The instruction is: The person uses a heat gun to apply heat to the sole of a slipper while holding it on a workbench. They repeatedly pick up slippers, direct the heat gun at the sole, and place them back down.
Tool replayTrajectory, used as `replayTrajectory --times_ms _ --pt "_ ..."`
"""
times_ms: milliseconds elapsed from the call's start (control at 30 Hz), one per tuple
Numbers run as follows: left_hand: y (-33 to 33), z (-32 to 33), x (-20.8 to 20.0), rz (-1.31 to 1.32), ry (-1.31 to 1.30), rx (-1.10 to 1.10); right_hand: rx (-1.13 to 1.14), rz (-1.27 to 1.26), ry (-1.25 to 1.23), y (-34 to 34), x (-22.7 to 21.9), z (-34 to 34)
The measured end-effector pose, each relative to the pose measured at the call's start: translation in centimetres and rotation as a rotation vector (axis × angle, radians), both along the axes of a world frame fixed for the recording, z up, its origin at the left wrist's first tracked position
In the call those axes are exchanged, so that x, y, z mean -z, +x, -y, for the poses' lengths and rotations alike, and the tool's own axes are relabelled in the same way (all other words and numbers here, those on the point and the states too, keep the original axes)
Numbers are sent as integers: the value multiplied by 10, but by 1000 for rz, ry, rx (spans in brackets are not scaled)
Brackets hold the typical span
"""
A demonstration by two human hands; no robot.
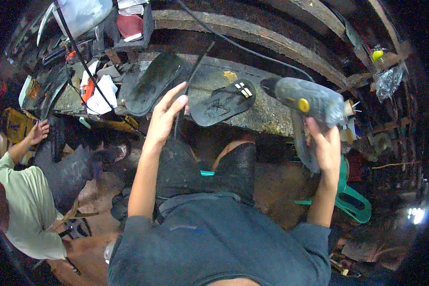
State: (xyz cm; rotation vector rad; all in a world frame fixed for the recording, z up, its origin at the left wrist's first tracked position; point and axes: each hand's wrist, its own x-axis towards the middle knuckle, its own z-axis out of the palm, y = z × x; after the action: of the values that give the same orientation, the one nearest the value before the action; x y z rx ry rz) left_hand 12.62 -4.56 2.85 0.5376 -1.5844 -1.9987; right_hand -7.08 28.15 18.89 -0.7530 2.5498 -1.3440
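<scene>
A long thin black strip (195, 69) rises from near my lap and slants over the bench. My left hand (163, 117) pinches it between thumb and fingers. My right hand (326, 145) is closed on a grey pistol-shaped power tool (314, 97) with a yellow round spot on its side. The tool's dark front end points left, toward a black sandal sole (224, 102) with pale pieces at its far end, lying on the bench. Farther left lies a larger black sole-shaped piece (155, 83).
The worn bench (276, 117) spans the view before me, with scraps and a white cloth (102, 95) at its left. A dark cable (252, 52) arches above it. At left sits another person (31, 205) in a light green shirt. A green plastic chair (357, 205) stands right.
</scene>
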Motion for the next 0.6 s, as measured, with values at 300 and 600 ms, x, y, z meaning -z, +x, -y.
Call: replayTrajectory --times_ms 300,600 --pt "-86 -26 4 374 -1162 244 177 76 -236 34 15 -60" --pt "-88 -32 19 476 -1218 48 119 246 -174 39 43 -41"
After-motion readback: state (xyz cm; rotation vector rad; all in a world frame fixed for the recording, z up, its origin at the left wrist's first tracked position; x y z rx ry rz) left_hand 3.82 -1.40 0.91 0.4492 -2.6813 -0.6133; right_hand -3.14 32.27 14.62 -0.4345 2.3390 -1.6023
